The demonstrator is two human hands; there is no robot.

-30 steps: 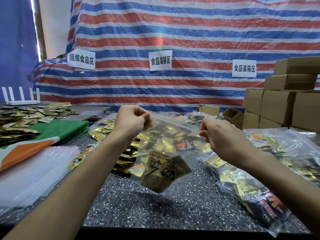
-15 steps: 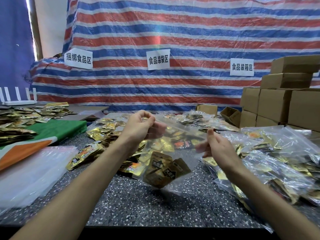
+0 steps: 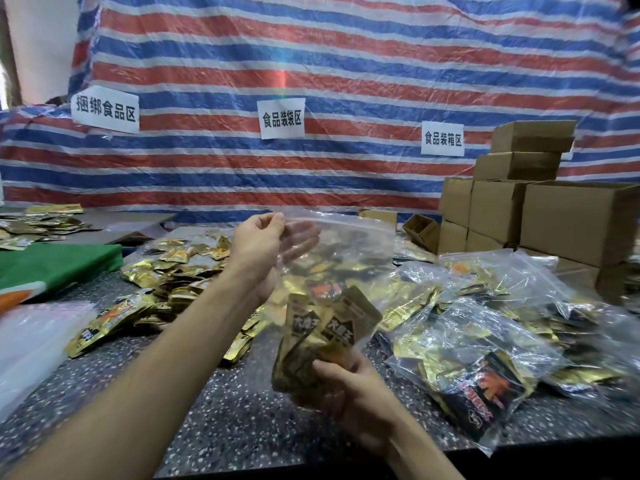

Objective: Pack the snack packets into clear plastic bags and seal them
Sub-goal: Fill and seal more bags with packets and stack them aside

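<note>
Clear bag [image 3: 346, 251] hangs above the tabletop [image 3: 214, 403], near its front edge. Left hand [image 3: 258, 244]: grip pinches the top corner, keeping the bag upright. Right hand [image 3: 349, 389]: grip curls under the bottom, cupping the snack packets [image 3: 322, 334], probably to settle them before sealing.

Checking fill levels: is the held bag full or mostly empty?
Mostly empty: a few packets bunch at the bottom of the bag; its clear upper part holds none.

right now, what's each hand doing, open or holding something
Left hand: pinching the top edge of the clear bag.
Right hand: gripping the bag's bottom, around the snack packets inside.
</note>
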